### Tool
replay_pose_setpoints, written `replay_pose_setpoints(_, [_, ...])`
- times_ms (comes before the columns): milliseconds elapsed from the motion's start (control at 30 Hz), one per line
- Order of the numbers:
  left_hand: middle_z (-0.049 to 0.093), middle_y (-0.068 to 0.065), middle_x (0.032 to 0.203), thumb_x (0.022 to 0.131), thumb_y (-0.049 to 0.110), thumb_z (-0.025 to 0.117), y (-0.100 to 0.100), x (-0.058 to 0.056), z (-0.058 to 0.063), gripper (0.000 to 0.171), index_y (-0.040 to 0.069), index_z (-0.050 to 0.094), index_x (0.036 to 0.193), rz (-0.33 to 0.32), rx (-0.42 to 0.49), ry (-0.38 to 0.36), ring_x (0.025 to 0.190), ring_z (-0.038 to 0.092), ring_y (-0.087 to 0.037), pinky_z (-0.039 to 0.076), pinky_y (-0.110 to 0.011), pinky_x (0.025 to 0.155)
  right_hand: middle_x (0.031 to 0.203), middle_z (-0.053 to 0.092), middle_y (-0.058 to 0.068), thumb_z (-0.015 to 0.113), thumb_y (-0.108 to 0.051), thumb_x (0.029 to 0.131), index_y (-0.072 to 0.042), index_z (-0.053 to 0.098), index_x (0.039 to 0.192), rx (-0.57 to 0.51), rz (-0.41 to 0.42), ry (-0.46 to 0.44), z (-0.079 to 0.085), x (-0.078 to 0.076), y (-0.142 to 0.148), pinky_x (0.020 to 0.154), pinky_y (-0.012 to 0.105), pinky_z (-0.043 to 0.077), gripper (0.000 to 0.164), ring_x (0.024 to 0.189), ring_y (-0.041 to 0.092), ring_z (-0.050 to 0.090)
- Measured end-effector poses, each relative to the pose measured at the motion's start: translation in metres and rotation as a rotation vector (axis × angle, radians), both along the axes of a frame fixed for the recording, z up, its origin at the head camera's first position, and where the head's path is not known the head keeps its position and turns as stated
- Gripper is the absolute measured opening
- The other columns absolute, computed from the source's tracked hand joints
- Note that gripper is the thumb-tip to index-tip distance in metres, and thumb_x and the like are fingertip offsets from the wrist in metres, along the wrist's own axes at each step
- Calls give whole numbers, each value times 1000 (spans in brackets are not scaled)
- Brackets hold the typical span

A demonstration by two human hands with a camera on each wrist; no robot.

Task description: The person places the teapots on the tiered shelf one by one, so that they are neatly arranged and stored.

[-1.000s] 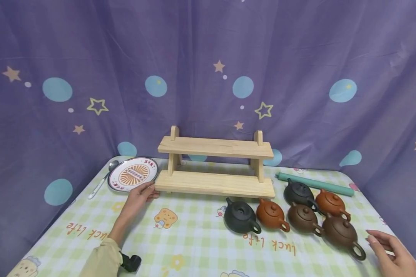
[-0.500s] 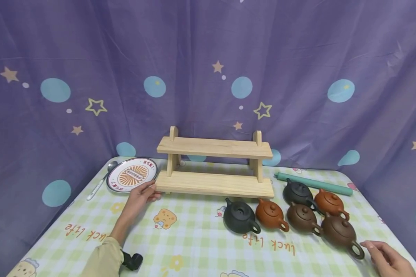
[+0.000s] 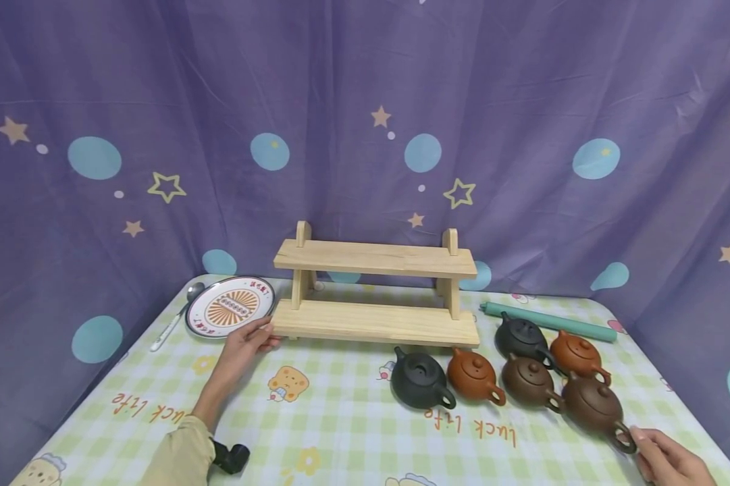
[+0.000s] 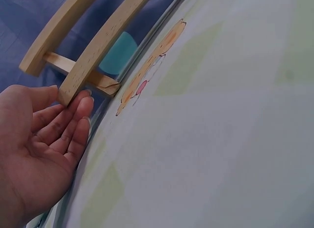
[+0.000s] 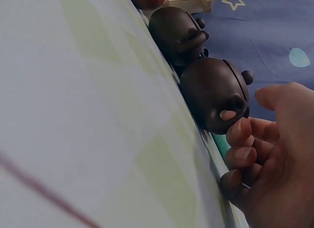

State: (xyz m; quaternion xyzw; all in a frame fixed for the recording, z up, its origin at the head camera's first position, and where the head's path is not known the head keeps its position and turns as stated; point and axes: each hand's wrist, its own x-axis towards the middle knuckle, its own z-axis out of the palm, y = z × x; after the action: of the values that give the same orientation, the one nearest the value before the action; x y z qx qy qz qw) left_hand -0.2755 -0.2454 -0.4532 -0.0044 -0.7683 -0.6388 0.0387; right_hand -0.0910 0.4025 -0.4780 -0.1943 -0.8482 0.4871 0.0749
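Observation:
My left hand (image 3: 246, 347) pinches the left end of a two-tier wooden display shelf (image 3: 373, 320), thumb on top and fingers below, as the left wrist view shows. At the right, my right hand (image 3: 671, 459) is at the handle of the nearest dark brown teapot (image 3: 592, 405). In the right wrist view, a fingertip shows through the loop of that teapot's handle (image 5: 238, 107), other fingers are curled beside it, and the thumb stands a little apart. Beside it are a smaller brown teapot (image 3: 527, 381), two orange-brown teapots (image 3: 473, 376) and two black teapots (image 3: 419, 381).
A patterned plate (image 3: 231, 307) and a spoon (image 3: 170, 329) lie left of the shelf. Behind the teapots lies a green roll (image 3: 550, 320). A checked cloth (image 3: 340, 418) covers the table, and a purple curtain (image 3: 352, 101) hangs behind and at the sides.
My right hand has moved left to the brown teapot's handle, and a finger has entered its loop. The left hand has kept its place on the shelf's end.

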Motion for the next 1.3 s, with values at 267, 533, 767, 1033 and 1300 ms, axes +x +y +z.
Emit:
replay_pose_setpoints(267, [72, -24, 113, 110, 13, 54, -1, 0, -3, 48, -14, 42, 148, -12, 13, 26, 85, 69, -6, 57, -20, 84, 73, 59, 6, 35, -35, 114, 18, 66, 111, 80, 55, -46, 1, -5, -2, 46, 31, 41, 62, 54, 14, 43])
replay_pose_setpoints(533, [71, -24, 116, 110, 13, 53, -1, -1, -3, 48, -13, 43, 149, -1, -22, 12, 87, 69, -5, 57, -19, 84, 74, 57, 5, 38, -38, 113, 9, 70, 98, 116, 71, -50, 0, -7, 2, 50, 28, 42, 58, 59, 11, 45])
replay_pose_setpoints(767, [71, -23, 118, 110, 14, 53, -1, 0, -2, 48, -12, 42, 149, -1, -44, -2, 88, 69, -5, 56, -20, 86, 62, 42, 2, 40, -32, 114, 6, 67, 90, 86, 77, 44, -2, -2, -2, 44, 38, 34, 52, 50, 18, 39])
replay_pose_setpoints(1033, [71, -23, 117, 110, 13, 53, -1, -1, -3, 48, -12, 42, 150, -16, -23, 9, 88, 68, -5, 56, -20, 86, 60, 41, 2, 41, -26, 114, 8, 65, 87, 97, 56, 98, 1, 0, -9, 43, 37, 31, 49, 48, 19, 38])
replay_pose_setpoints(1300, [71, -23, 117, 110, 14, 54, -2, 0, -3, 50, -12, 41, 150, -20, -30, 1, 89, 68, -4, 57, -20, 85, 62, 43, 0, 44, -26, 113, 1, 65, 82, 162, 46, 134, 2, 0, -7, 43, 35, 31, 46, 49, 17, 39])
